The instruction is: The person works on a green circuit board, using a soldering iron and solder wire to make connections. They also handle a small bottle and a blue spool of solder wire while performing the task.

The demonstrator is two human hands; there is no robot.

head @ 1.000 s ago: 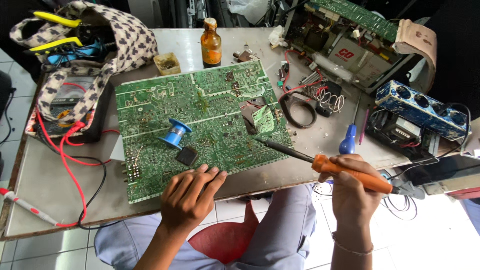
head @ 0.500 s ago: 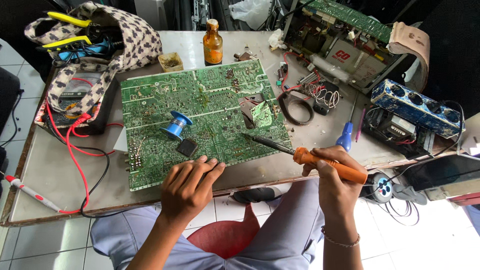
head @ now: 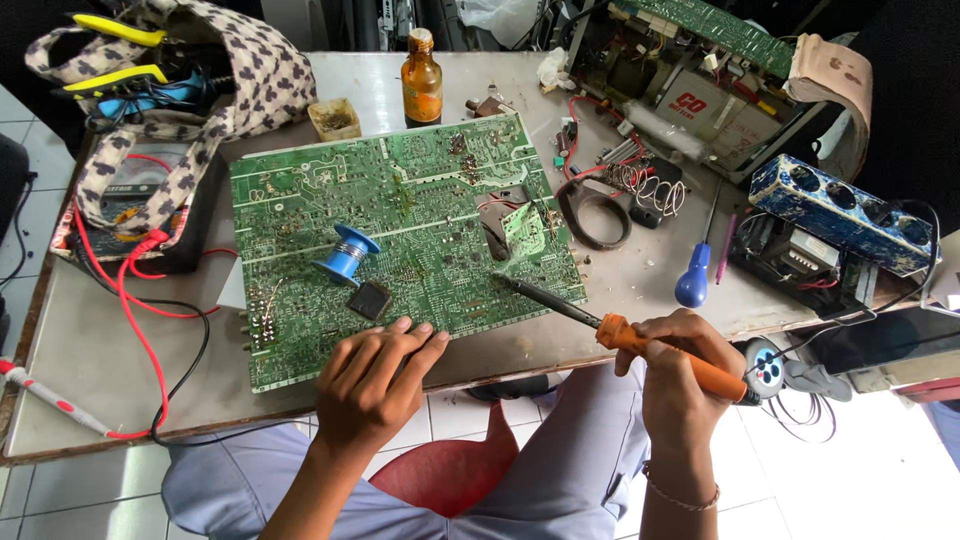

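From the head view I see my left hand (head: 372,385) flat, fingers spread, pressing the near edge of the one green circuit board (head: 400,230). My right hand (head: 688,375) is fisted around one orange soldering iron (head: 640,340), tip touching the board's right side. The patterned bag (head: 200,90) far left holds yellow-handled pliers (head: 115,28).

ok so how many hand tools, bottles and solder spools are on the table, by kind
soldering iron, in the right hand: 1
blue-handled screwdriver: 1
yellow-handled pliers in the bag: 2
brown bottle: 1
blue solder spool on the green circuit board: 1
total: 6
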